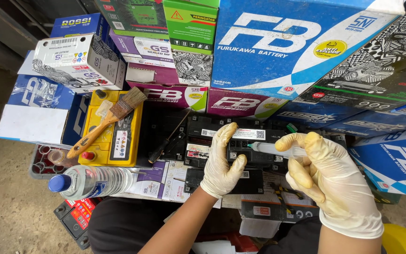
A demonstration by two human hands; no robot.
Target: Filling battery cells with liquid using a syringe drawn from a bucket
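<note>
Your left hand grips the black battery. Your right hand pinches 1 syringe, tip touching the battery top.

Clear plastic syringe: rear barrel hidden inside the gloved right hand. Large blue cardboard box and yellow round container: cropped by frame edges.

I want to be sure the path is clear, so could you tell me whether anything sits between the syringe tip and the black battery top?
Nothing visible does. The right hand holds the syringe, its tip pointing left over the top of the black battery. The left hand grips the battery's near edge, beside the tip, not in front of it.
</note>
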